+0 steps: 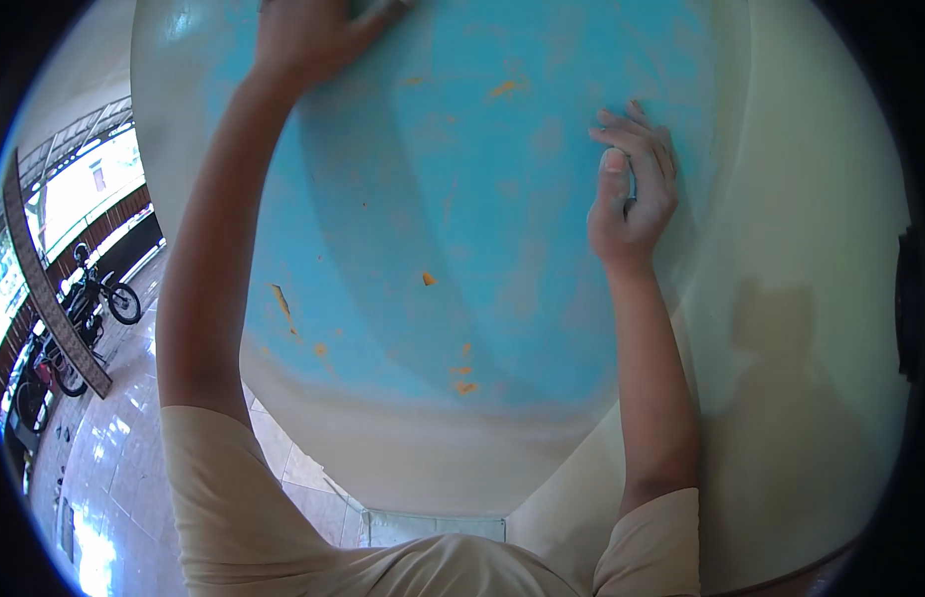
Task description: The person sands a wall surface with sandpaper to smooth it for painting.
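Note:
My left hand [308, 35] reaches to the top edge of the view, over the upper left of a large blue-painted panel [522, 239]. Its thumb is stretched away from the palm; most of the fingers are cut off by the frame. Along the panel's right side is my right hand [637, 189], fingers loosely bent and apart from the thumb, dusty pale, with nothing visible in it. It appears to rest against the surface. The blue is patchy, with several orange-brown spots [429, 280] and a cream border around it.
A cream curved wall [811, 199] rises at right, bearing a shadow. On the left lies a shiny tiled floor [124, 468], with parked motorcycles [85, 298] and a slanted post [45, 279] beyond. A pale block-like surface [438, 527] sits low behind my shirt.

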Demonstrator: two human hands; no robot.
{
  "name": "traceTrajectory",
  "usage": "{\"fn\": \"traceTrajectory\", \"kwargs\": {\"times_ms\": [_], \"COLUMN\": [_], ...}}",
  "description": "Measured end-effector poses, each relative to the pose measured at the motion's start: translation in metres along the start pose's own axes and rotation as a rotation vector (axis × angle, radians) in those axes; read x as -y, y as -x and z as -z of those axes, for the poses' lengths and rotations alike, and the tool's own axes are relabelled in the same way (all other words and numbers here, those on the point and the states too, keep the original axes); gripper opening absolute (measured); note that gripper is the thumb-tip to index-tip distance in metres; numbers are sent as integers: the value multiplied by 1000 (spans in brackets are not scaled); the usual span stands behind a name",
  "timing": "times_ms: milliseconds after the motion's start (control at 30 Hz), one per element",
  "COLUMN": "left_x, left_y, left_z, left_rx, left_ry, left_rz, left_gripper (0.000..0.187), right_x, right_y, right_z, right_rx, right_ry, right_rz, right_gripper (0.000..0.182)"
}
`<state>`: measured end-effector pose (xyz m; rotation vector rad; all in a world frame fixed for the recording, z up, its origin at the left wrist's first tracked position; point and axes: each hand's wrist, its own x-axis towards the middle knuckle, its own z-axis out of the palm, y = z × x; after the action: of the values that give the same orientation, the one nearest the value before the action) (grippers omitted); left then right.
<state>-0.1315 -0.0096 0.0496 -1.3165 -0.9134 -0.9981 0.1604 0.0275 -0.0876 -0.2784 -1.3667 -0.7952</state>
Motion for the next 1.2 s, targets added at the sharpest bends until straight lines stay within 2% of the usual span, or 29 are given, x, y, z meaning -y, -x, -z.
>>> {"fn": "traceTrajectory", "kwargs": {"times_ms": [33, 67, 133, 200, 267, 367, 433, 467, 533, 667, 733, 767, 833, 900, 933, 1000, 1033, 1100, 1133, 1200], "left_x": [-11, -20, -30, -1, 24, 4, -23, -36, -28, 14, 17, 9, -14, -55, -47, -18, 12, 65, 77, 78], "left_y": [7, 12, 20, -6, -29, -30, -13, -5, -15, -53, -62, -61, -52, -29, -30, -46, -58, -72, -66, -60], "left_z": [0, 2, 3, 5, 3, 4, -2, -7, -6, -2, -1, -4, -13, -16, -14, -6, -6, 11, 18, 9], "left_rx": [47, 51, 151, 178, 79, 94, 62, 44, 109, 139, 141, 76, 64, 18, 21, 132, 117, 234, 224, 192], "left_ry": [-14, -13, 98, 40, 26, -8, -11, 96, 50, 7, -7, -28, -25, 79, 74, 116, -13, -76, -3, -7], "left_rz": [-92, -100, -375, -388, 7, 104, -176, -343, -468, -438, -79, -60, -246, -529, -528, -685, -609, -160, -5, 30], "left_gripper": [81, 81, 80, 78, 79, 80, 81, 82, 81, 79, 78, 78, 78, 80, 80, 77, 74, 68, 65, 65], "right_x": [0, 0, 2, 4, 4, 6, 7, 7, 8, 7, 6, 7, 7, 6, 9, 9, 8, 11, 11, 12], "right_y": [-1, -1, 1, 0, 5, 8, 12, 12, 12, 14, 15, 15, 15, 13, 16, 14, 12, 14, 13, 12], "right_z": [0, 1, 3, 5, 6, 4, 5, 5, 6, 7, 7, 7, 7, 8, 7, 8, 7, 5, 3, 1], "right_rx": [-3, 2, 10, 55, 51, 33, 32, 33, 35, 43, 36, 42, 40, 40, 39, 52, 53, 80, 74, 102], "right_ry": [-1, -13, -20, 12, 5, 9, 16, 8, 8, 3, -11, -5, 1, 24, 17, 27, 28, 91, 85, 182], "right_rz": [-4, 1, 6, 38, 38, 19, -2, -2, 0, 3, 5, -3, -13, 7, 6, -24, -17, -3, -2, 1], "right_gripper": [25, 25, 26, 24, 24, 24, 24, 25, 25, 26, 27, 28, 28, 29, 29, 29, 29, 29, 29, 32]}}
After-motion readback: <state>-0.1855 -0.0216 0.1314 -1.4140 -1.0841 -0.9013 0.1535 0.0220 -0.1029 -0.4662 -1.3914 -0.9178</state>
